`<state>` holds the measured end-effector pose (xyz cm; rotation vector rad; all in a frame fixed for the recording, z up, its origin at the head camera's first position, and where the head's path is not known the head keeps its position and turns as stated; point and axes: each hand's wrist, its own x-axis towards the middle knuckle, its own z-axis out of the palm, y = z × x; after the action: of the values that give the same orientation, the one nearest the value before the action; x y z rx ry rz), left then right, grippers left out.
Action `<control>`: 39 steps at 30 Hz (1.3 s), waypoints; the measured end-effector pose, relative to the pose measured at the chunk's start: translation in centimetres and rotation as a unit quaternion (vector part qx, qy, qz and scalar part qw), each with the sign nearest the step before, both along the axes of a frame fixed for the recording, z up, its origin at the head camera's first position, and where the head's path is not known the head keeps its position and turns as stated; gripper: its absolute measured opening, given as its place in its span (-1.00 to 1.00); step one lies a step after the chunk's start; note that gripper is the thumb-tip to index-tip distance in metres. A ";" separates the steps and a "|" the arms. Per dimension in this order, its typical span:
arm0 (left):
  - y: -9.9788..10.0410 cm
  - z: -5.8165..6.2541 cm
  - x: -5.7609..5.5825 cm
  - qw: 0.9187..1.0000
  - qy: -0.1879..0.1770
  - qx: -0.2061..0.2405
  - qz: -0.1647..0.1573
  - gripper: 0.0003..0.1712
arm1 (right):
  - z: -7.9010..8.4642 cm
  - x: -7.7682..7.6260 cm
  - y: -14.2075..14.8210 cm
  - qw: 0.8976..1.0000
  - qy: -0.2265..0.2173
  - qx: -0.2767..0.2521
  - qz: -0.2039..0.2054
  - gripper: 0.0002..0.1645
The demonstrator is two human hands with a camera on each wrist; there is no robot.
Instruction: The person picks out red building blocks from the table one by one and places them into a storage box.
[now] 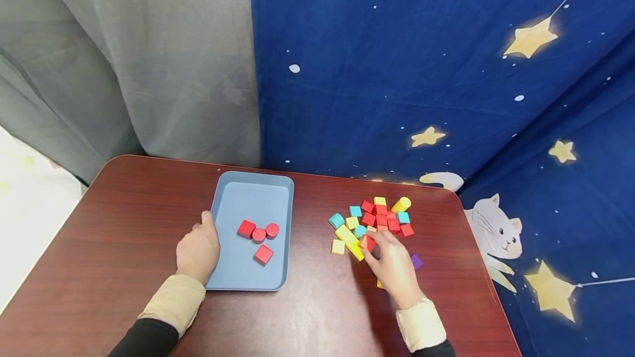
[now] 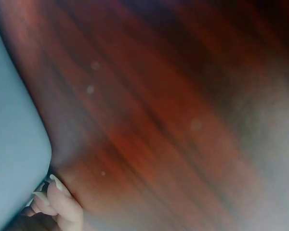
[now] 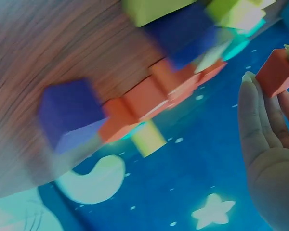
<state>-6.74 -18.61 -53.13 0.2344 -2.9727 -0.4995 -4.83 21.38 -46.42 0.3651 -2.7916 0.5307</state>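
Note:
My left hand (image 1: 198,248) grips the left rim of a blue-grey tray (image 1: 285,230). In the left wrist view, curled fingers (image 2: 62,199) show at the tray's edge (image 2: 19,125). Inside the tray lie two red cubes (image 1: 263,255) and two red cylinders (image 1: 272,230). My right hand (image 1: 394,266) pinches a red block (image 1: 367,243) between thumb and fingers, held up over the near side of a block pile. The right wrist view shows this block (image 3: 277,74) lifted off the table.
The pile mixes red blocks (image 1: 393,226), teal blocks (image 1: 336,220) and yellow ones, including a long yellow bar (image 1: 349,242) and an upright yellow cylinder (image 1: 402,204). A purple block (image 1: 416,261) lies beside the right hand. Curtains hang behind the brown table (image 1: 149,208).

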 end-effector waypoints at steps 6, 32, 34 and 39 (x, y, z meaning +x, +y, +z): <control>0.0 0.1 0.0 1.000 0.000 -0.003 -0.003 -0.89 | 0.3 0.8 -2.6 0.999 0.011 -0.021 0.030 -0.53; 0.1 0.4 -0.1 1.000 -0.029 -0.001 -0.001 -0.89 | 0.2 3.1 -13.5 0.989 -0.050 -0.107 0.086 -0.64; 0.1 0.4 -0.1 1.000 -0.024 -0.002 0.001 -0.89 | 0.2 3.3 -14.2 0.989 -0.047 -0.103 0.099 -0.64; 0.1 0.5 0.0 1.000 -0.011 -0.001 0.004 -0.89 | 0.0 3.7 -15.7 0.987 -0.051 -0.088 0.126 -0.64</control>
<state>-6.72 -18.47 -52.67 0.2530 -2.9916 -0.4950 -1.08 5.67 -46.45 0.6737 -2.7820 0.8697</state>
